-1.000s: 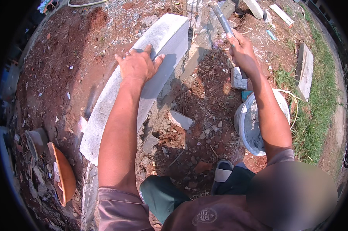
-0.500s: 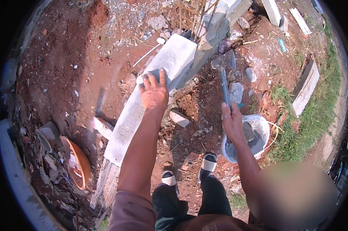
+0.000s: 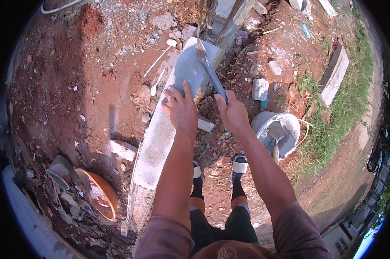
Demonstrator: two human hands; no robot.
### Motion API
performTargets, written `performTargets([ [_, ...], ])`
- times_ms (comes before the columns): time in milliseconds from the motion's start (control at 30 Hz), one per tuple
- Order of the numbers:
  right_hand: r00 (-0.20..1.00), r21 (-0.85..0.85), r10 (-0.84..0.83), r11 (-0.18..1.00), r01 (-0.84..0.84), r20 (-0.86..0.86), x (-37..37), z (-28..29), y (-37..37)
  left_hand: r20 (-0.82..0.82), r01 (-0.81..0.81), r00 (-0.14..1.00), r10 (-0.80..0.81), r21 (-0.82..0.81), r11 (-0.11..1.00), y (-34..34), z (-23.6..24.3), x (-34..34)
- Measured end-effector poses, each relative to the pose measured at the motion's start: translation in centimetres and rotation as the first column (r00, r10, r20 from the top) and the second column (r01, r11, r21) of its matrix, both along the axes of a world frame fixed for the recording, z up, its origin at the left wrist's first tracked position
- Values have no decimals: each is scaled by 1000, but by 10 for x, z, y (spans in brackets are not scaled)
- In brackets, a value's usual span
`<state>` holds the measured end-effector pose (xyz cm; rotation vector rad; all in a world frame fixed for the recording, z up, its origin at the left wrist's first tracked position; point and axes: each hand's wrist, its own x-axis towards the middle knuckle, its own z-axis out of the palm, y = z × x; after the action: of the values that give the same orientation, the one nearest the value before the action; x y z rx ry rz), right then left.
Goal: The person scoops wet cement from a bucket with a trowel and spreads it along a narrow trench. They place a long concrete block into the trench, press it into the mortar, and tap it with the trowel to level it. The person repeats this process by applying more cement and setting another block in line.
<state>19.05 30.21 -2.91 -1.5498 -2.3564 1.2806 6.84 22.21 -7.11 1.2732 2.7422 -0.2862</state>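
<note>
Long pale grey concrete blocks (image 3: 154, 146) lie end to end on a low wall, running away from me. My left hand (image 3: 182, 108) rests on top of them near the middle, palm down with its fingers apart. My right hand (image 3: 233, 111) is closed around the blue-grey handle of a hatchet (image 3: 211, 72). The hatchet's head is over the far block's top near its end; whether it touches the block I cannot tell.
A white bucket (image 3: 259, 121) with grey mortar and a trowel (image 3: 276, 131) stands at the right. Upright rebar (image 3: 200, 17) rises beyond the blocks. An orange basin (image 3: 110, 203) and broken masonry lie at the left, a concrete piece (image 3: 334, 75) by the grass.
My right hand has brought the hatchet leftward and up from beside the bucket to over the far block. My left hand has stayed on the blocks, while the view has shifted.
</note>
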Motion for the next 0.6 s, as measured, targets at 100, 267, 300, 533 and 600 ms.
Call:
performTargets([
  [100,975,-116,-183,979,169,-123,26,8,-43,25,19,999,-19,14,1000,-7,7,-5],
  [267,867,-411,-496,801,436,-48,119,9,-144,240,116,950,-197,313,943,-43,15,-43],
  [300,875,-359,-483,820,445,-17,140,3,-164,272,95,945,-181,302,949,-56,18,-57],
  [533,786,-542,-461,569,618,411,212,2,-260,470,-633,716,516,125,764,-255,27,-105],
  [600,769,-591,-454,494,638,450,206,2,-271,539,-730,615,575,114,674,-306,27,-80],
])
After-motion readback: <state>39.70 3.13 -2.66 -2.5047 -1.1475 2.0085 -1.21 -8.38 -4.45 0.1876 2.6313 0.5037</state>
